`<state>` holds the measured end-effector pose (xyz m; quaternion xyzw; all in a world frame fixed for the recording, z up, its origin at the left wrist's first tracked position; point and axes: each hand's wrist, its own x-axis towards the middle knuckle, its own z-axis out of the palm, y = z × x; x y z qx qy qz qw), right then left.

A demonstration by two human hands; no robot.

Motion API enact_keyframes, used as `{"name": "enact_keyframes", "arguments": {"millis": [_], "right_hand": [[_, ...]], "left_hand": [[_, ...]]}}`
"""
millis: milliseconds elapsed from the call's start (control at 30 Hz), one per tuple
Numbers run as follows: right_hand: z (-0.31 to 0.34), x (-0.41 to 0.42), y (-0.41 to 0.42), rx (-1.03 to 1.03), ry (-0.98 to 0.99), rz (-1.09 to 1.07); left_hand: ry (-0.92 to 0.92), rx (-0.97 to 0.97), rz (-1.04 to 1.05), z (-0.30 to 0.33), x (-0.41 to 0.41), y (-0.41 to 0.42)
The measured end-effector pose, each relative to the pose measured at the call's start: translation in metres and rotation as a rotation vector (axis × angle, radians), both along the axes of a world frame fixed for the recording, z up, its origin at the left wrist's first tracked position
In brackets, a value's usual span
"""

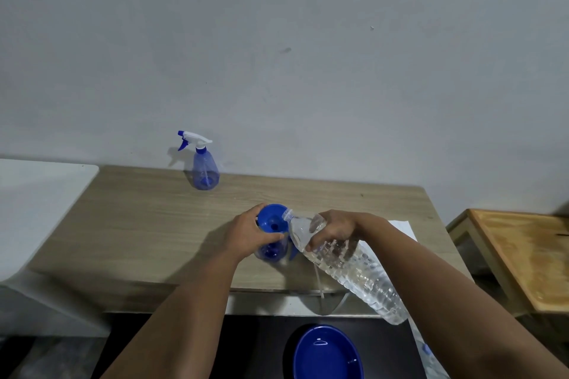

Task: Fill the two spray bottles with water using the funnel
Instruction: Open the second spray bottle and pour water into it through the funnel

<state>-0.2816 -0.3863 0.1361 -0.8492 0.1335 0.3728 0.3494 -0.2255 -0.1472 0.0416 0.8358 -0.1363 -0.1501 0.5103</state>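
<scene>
The blue funnel sits in the neck of the spray bottle I am filling, which stands on the tabletop near its front edge, about midway along. The bottle has no spray head on it, and its clear blue body shows below my fingers. My left hand is wrapped around the bottle's neck just under the funnel, thumb toward me and fingers curled round the far rim, holding the two together.

My right hand grips a big clear water bottle by its shoulder, fingers closed over the ribbed plastic. The bottle is tipped over with its open mouth resting at the funnel's right rim and its base pointing back toward me, out past the front edge of the tabletop. Whether water is running into the funnel at this moment I cannot tell.

A small piece of blue plastic peeks out between the spray bottle and the water bottle; I cannot make out what it is.

The second spray bottle stands upright at the back edge of the tabletop, left of the middle, against the wall, with its white and blue trigger head screwed on and pointing left.

A white sheet lies on the tabletop beyond my right wrist. Below the front edge a blue bowl sits lower down. A white surface adjoins the left edge, and a wooden stool stands off to the right.
</scene>
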Motion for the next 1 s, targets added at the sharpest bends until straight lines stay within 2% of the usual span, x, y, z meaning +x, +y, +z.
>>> {"name": "enact_keyframes", "arguments": {"millis": [500,1000], "right_hand": [[0.0045,0.0051,0.005,-0.089,0.054,0.033],[0.0049,0.0097,0.0047,-0.125,0.071,0.066]], "left_hand": [[0.023,0.088,-0.001,-0.0076,0.0066,0.0017],[0.022,0.036,-0.018,-0.0045,0.0089,0.0005]]}}
